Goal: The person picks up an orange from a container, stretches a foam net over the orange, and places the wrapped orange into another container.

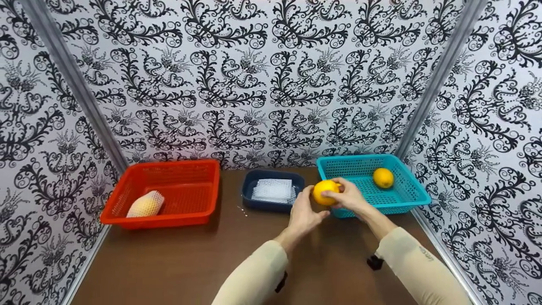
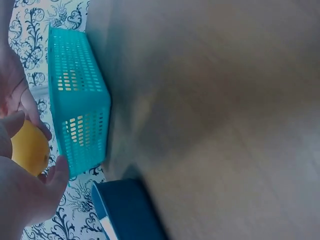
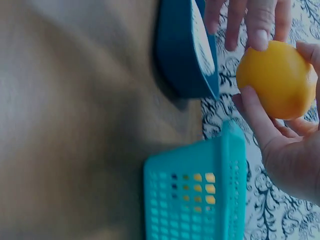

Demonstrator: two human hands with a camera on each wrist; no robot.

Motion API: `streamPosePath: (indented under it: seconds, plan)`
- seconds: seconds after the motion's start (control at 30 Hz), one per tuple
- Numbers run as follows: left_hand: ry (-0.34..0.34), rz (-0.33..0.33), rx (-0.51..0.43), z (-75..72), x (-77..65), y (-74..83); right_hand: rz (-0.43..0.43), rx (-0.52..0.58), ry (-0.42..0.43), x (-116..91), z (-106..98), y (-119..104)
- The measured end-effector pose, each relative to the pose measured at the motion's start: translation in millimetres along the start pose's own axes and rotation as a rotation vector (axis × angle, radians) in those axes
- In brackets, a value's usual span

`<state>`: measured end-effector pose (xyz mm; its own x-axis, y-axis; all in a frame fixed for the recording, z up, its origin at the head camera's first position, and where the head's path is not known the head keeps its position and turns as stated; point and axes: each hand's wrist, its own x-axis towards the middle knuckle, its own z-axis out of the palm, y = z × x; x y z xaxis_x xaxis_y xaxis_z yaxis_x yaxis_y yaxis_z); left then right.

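Where right grip (image 1: 348,195) holds yellow-orange fruit (image 1: 323,192), partly hidden — left grip (image 1: 302,215) beside

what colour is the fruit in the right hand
The fruit is orange-yellow, best seen in the right wrist view.

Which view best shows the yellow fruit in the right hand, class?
The right wrist view: the yellow fruit looks largest there, mostly uncovered. The head view shows it smaller, partly covered by fingers; the left wrist view, partly behind the left hand.
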<state>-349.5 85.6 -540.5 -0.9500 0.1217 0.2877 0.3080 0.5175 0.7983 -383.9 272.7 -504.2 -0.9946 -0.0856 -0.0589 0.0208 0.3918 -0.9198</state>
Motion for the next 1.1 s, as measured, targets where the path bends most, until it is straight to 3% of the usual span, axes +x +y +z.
streamPosePath:
  seconds: [0.2,0.5,0.63,0.77,0.87,1.0,1.1]
  plan:
    - [0.035,0.029,0.012,-13.8,-10.2,-20.7,0.071,0.118,-0.076,-5,28,3]
    - [0.029,0.115,-0.01,-40.9,-27.6,-52.6,0.107,0.333,-0.231,-13,67,10]
    - [0.02,0.133,0.028,-48.4,-32.9,-70.1,-0.002,0.185,-0.248,-14,79,12]
    - [-0.016,0.148,0.078,-59.5,-40.1,-84.2,-0.209,-0.061,-0.245,-12,85,15]
    - [-0.046,0.134,0.112,-70.5,-45.7,-94.0,-0.335,-0.163,-0.273,-11,92,18]
    - [-0.09,0.088,0.152,-83.5,-52.4,-107.4,-0.402,-0.218,-0.32,-14,107,24]
    - [-0.135,0.049,0.155,-90.0,-55.9,-115.4,-0.465,-0.313,-0.298,-18,121,29]
